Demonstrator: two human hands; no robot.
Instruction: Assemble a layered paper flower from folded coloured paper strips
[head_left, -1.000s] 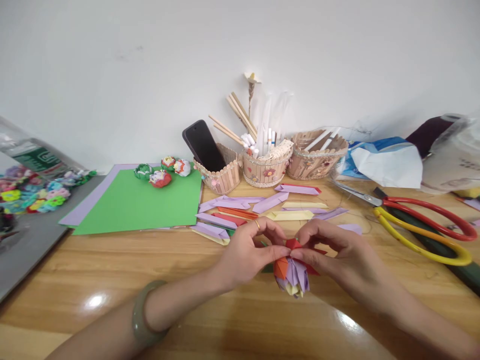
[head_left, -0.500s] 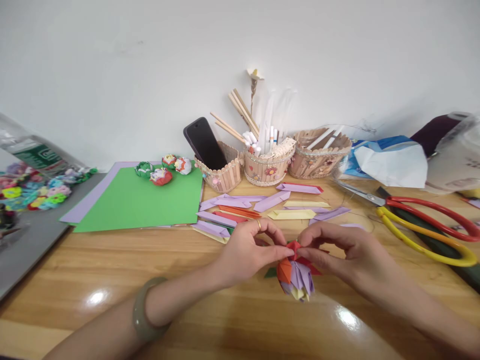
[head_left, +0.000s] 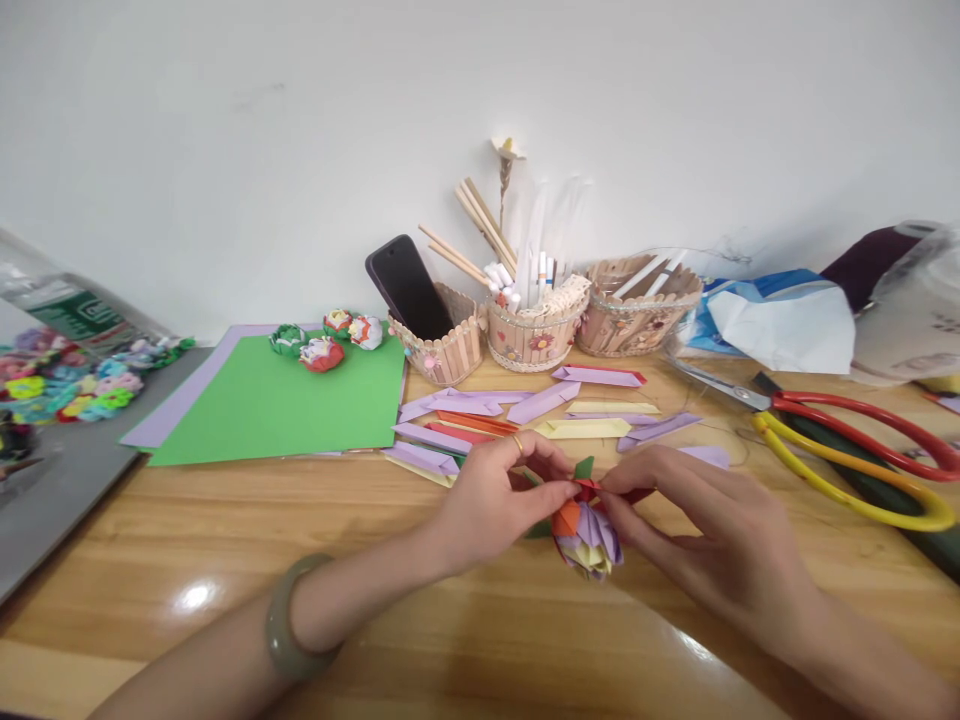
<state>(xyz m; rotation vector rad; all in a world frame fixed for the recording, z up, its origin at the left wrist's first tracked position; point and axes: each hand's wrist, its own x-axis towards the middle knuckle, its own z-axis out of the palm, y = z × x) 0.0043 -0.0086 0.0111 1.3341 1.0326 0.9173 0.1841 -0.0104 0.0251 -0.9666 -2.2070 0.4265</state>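
Observation:
A folded paper flower [head_left: 587, 530] of purple, orange, red and pale yellow pieces, with a green tip showing at its top, sits just above the wooden table [head_left: 480, 640] in front of me. My left hand [head_left: 495, 505] pinches its left side with thumb and fingers closed; a ring is on one finger and a green bangle on the wrist. My right hand [head_left: 697, 520] pinches the red top part from the right, fingers closed on the paper. Folded paper strips [head_left: 525, 420] in purple, yellow and red lie just behind the hands.
Green and purple paper sheets [head_left: 285, 405] lie at the left with small paper flowers [head_left: 322, 340] on them. Stick-built holders [head_left: 536, 335] with a phone [head_left: 409, 288], sticks and pens stand at the back. Red and yellow scissors [head_left: 847, 445] lie at the right. A bag of coloured flowers [head_left: 67, 370] rests far left.
Both hands shifted slightly on the flower. The flower turned a little and a green tip now shows above its red top.

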